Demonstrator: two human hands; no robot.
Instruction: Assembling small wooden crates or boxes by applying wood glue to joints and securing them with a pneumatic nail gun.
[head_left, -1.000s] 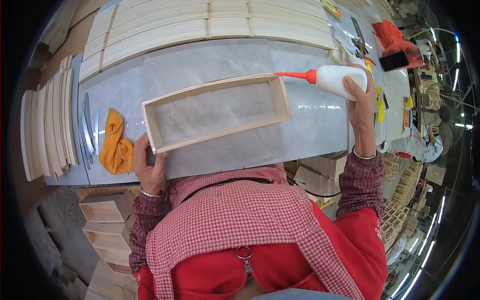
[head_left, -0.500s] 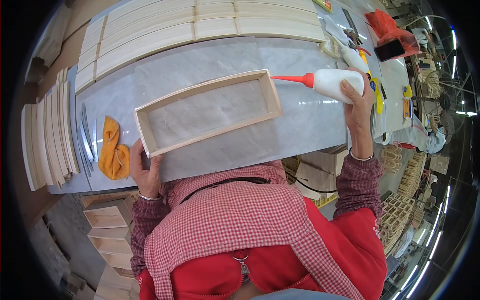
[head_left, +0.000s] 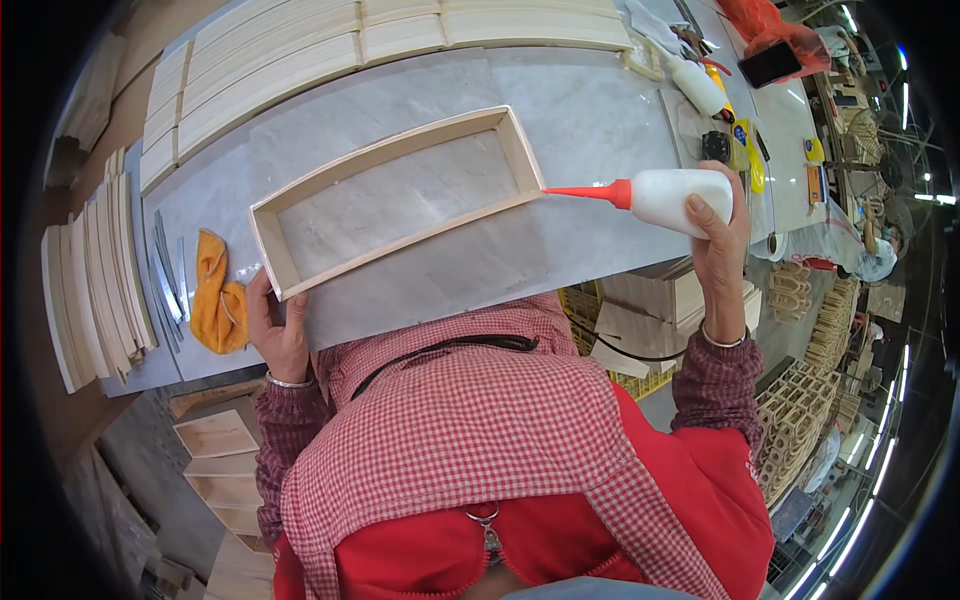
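A long rectangular wooden frame (head_left: pixel 400 200) lies flat on the grey table (head_left: pixel 600 110), with the tabletop showing through it. My left hand (head_left: pixel 277 330) grips the frame's near left corner. My right hand (head_left: pixel 715 235) holds a white glue bottle (head_left: pixel 680 195) on its side. The bottle's red nozzle (head_left: pixel 585 192) points left and its tip touches the frame's right corner.
An orange cloth (head_left: pixel 215 295) lies left of the frame beside some metal strips. Stacks of pale wooden boards (head_left: pixel 280 60) line the far edge and the left end (head_left: pixel 95 280). A second glue bottle (head_left: pixel 695 85), a phone and small tools sit at the far right. Wooden boxes (head_left: pixel 215 435) stand below the table.
The frame has turned and shifted left under my left hand. The glue bottle's nozzle has moved along to the frame's right corner.
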